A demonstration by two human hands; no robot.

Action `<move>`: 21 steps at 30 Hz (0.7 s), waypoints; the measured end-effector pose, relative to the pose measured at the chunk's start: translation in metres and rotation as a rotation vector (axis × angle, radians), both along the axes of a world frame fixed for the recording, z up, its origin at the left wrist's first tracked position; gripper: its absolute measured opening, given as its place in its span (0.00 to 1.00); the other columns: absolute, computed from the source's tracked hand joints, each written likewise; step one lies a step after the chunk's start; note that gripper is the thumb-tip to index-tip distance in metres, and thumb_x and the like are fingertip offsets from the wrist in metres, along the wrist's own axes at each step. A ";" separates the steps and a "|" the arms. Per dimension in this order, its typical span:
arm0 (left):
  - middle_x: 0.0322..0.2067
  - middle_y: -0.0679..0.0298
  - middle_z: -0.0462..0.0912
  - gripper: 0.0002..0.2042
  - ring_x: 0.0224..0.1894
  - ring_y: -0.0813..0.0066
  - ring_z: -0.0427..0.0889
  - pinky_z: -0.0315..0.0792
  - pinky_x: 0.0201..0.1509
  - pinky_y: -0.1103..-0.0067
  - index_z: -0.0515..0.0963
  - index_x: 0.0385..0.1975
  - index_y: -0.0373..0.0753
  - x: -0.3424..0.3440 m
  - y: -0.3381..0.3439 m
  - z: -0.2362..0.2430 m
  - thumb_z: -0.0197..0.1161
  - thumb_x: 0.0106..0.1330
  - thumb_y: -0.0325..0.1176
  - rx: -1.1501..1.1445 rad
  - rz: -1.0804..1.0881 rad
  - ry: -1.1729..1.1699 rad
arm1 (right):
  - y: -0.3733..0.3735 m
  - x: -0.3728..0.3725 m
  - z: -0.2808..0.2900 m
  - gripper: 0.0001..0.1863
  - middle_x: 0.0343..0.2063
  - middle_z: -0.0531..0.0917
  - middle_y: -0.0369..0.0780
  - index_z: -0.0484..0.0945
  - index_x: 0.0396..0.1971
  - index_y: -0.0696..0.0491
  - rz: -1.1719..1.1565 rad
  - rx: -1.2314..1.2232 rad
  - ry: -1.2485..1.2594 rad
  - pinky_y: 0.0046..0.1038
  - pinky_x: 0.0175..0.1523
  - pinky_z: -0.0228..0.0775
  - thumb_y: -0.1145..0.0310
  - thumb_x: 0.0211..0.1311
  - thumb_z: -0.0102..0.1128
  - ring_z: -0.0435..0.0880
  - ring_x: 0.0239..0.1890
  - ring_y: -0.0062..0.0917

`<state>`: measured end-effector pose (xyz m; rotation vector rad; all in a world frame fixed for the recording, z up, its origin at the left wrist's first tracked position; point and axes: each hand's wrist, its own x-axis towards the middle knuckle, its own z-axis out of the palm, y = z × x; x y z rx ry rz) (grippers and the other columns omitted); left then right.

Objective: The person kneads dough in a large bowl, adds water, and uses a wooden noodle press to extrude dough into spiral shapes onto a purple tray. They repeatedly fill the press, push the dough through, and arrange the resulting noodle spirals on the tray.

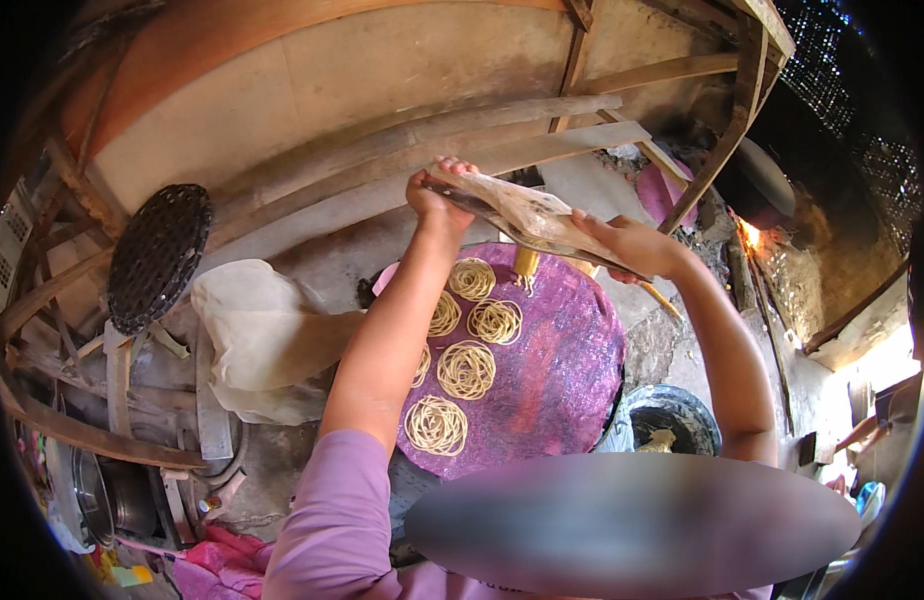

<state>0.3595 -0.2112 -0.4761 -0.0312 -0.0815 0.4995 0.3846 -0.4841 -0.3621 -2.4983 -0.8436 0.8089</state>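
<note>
Fingers of our left hand (439, 203) are clamping the left end of a long pale board (527, 208), and those of our right hand (644, 246) are gripping its right end. We are holding it tilted above a round purple tabletop (567, 370), where coiled noodle nests (466, 370) are lying. Under the board, a brass-coloured cylinder (525, 262) is showing noodle strands (525, 285) at its lower end.

Lt sleeve (330, 515) @ 7 o'clock: lilac, short. Shirt front (447, 588) @ 6 o'clock: same col., w/ sm. dark print. Lt hand (439, 192), rt hand (637, 246) bare.
</note>
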 end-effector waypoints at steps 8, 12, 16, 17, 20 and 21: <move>0.18 0.67 0.68 0.10 0.21 0.70 0.68 0.67 0.35 0.69 0.67 0.22 0.44 -0.001 -0.015 0.006 0.42 0.52 0.42 -0.002 -0.032 -0.015 | -0.024 -0.006 0.010 0.46 0.11 0.73 0.37 0.77 0.18 0.58 -0.046 0.033 -0.015 0.28 0.22 0.67 0.24 0.59 0.36 0.74 0.13 0.23; 0.16 0.69 0.69 0.07 0.19 0.72 0.70 0.68 0.34 0.71 0.68 0.20 0.44 0.002 -0.015 0.017 0.44 0.46 0.37 0.089 0.024 -0.090 | -0.015 -0.004 0.010 0.45 0.11 0.73 0.38 0.81 0.22 0.59 -0.058 0.067 -0.090 0.28 0.21 0.67 0.25 0.59 0.39 0.74 0.14 0.23; 0.15 0.70 0.68 0.07 0.18 0.75 0.69 0.68 0.32 0.72 0.68 0.19 0.46 -0.010 -0.004 0.024 0.44 0.50 0.38 0.190 0.074 -0.013 | -0.013 -0.011 -0.004 0.44 0.11 0.72 0.38 0.80 0.22 0.59 -0.091 0.139 -0.047 0.27 0.21 0.66 0.26 0.58 0.42 0.73 0.14 0.23; 0.14 0.70 0.68 0.07 0.18 0.75 0.69 0.68 0.33 0.72 0.68 0.19 0.46 -0.013 -0.005 0.022 0.44 0.50 0.38 0.157 0.029 0.011 | -0.016 -0.012 -0.006 0.44 0.10 0.72 0.38 0.79 0.22 0.59 -0.079 0.149 0.007 0.27 0.21 0.66 0.26 0.58 0.42 0.73 0.14 0.23; 0.14 0.71 0.68 0.06 0.18 0.75 0.69 0.68 0.33 0.73 0.68 0.18 0.46 -0.013 -0.019 0.008 0.46 0.49 0.37 0.120 0.005 0.000 | -0.030 -0.010 -0.003 0.44 0.10 0.71 0.37 0.80 0.23 0.59 -0.090 0.104 0.004 0.26 0.21 0.66 0.26 0.58 0.43 0.73 0.14 0.22; 0.14 0.71 0.68 0.05 0.18 0.75 0.69 0.68 0.34 0.73 0.68 0.18 0.46 -0.010 -0.023 0.003 0.46 0.49 0.37 0.106 0.017 0.020 | -0.032 -0.008 -0.004 0.44 0.10 0.71 0.37 0.81 0.23 0.59 -0.090 0.091 0.010 0.26 0.20 0.65 0.26 0.58 0.43 0.73 0.13 0.22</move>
